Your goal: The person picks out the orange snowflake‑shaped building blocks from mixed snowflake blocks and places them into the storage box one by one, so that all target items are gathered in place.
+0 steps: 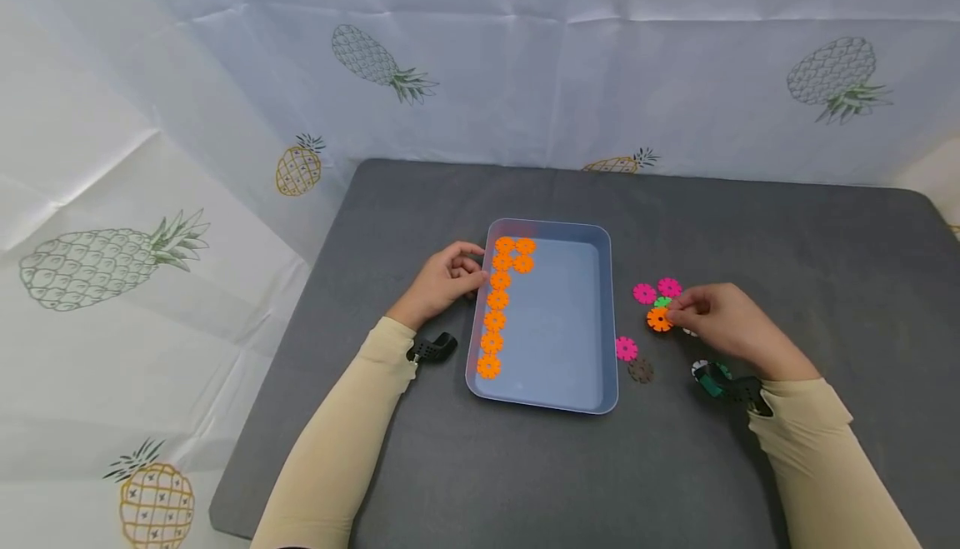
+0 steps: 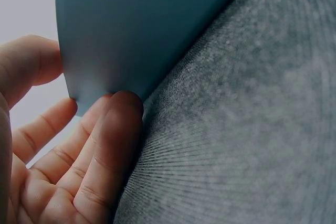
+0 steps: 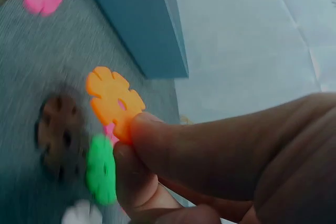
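Between thumb and index finger, my right hand (image 1: pixel 723 320) pinches an orange flower-shaped disc (image 3: pixel 110 95) with a notched rim and a hole in the middle. It is held over a loose group of discs right of the tray. A green disc (image 3: pixel 101 170) shows just below it in the right wrist view. My left hand (image 1: pixel 446 281) touches the left side of a shallow blue tray (image 1: pixel 577 316), fingertips against its outer wall (image 2: pixel 126 30). Inside the tray, orange discs (image 1: pixel 496 299) line the left wall in a column, with two more beside the top of it.
Pink discs (image 1: pixel 644 293) lie near the right hand. Another pink disc (image 1: pixel 626 349) and a brown disc (image 1: pixel 641 370) lie close to the tray's right wall. The grey table (image 1: pixel 525 474) meets a pineapple-print cloth (image 1: pixel 495 91) at its far and left edges.
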`<state>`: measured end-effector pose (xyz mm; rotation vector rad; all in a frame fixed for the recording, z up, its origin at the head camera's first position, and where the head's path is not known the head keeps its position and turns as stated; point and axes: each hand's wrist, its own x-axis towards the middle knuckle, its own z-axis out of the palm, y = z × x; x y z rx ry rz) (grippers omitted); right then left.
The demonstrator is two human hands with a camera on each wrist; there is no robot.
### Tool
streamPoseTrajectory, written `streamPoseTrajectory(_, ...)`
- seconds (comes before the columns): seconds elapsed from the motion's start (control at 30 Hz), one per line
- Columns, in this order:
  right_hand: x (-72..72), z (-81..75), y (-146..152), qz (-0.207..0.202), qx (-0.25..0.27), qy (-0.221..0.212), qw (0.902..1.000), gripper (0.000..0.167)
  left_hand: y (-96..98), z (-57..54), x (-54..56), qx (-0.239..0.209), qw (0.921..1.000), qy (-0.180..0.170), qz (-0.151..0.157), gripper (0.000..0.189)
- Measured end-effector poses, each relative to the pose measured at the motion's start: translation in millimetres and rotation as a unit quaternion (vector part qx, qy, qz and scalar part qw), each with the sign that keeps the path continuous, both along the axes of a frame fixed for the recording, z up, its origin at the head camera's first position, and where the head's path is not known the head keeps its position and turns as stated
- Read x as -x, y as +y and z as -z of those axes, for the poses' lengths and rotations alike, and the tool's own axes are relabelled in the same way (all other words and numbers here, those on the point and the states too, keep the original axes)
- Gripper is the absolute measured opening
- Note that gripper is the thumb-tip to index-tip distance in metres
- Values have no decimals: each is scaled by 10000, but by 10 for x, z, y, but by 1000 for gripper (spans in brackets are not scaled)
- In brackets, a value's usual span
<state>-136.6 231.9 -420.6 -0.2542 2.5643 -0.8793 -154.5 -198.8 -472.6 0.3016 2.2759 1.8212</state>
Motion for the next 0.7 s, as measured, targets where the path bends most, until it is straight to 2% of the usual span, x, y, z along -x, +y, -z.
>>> streamPoseTrajectory(0.3, 96, -118, -269, 100, 129, 74, 9998, 25, 18, -6, -19, -11, 10000, 1, -13, 42)
streamPoseTrajectory(0.7, 222, -301, -470, 217, 472, 5, 9986, 30, 19, 3, -22, -28, 10000, 7, -23, 42)
